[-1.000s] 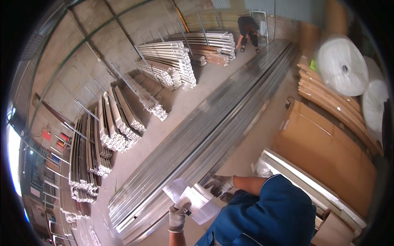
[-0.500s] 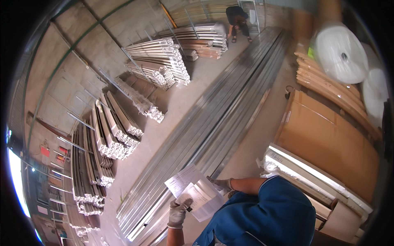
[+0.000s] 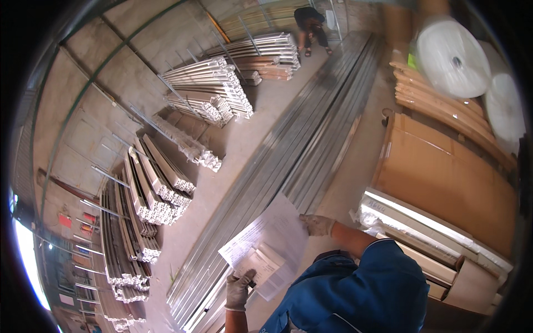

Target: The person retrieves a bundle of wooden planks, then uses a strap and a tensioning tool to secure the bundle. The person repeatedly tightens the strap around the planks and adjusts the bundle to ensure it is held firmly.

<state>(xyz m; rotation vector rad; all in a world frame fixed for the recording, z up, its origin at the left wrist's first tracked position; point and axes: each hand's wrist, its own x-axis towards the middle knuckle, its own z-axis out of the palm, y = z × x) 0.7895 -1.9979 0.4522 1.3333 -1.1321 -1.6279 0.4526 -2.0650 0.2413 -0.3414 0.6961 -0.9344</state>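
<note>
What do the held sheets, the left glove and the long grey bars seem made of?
Sheets: matte white paper, as the thin, printed page suggests. Left glove: probably fabric, off-white, soft-looking and without shine. Long grey bars: likely metal, judging by their straight edges and streaky sheen; which metal, I can't tell.

Daylight burns out white at the opening [image 3: 28, 260] on the far left; the interior is moderately lit. Glare streaks the wrapped white profiles [image 3: 413, 222]. Small print on the papers [image 3: 286, 227] blurs, and fisheye curvature bends straight edges toward a black rim.
</note>
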